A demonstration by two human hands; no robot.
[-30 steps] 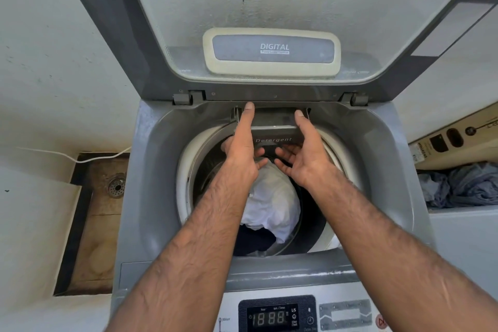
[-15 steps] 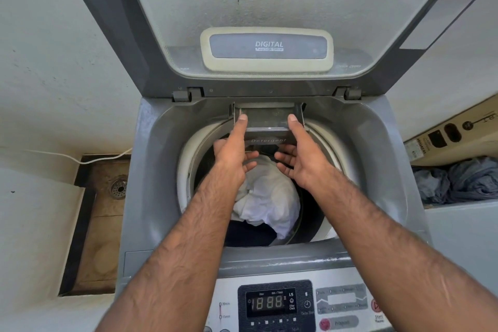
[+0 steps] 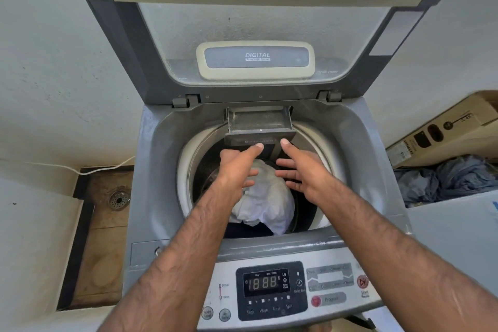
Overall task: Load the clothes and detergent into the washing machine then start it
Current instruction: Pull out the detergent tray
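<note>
I have both hands over the washing machine's (image 3: 151, 170) open tub: my left hand (image 3: 237, 167) and right hand (image 3: 304, 170) are spread open, gripping nothing, each with its forefinger tip on the front panel of the detergent drawer (image 3: 260, 127), which stands pulled out just beyond my fingertips. Directly beneath my palms the clothes (image 3: 266, 205) lie in the drum, a white piece over something dark. Back toward my elbows the control panel (image 3: 270, 290) reads 18:88.

Both index fingertips (image 3: 259, 146) on detergent drawer (image 3: 259, 127) — drawer open.
</note>
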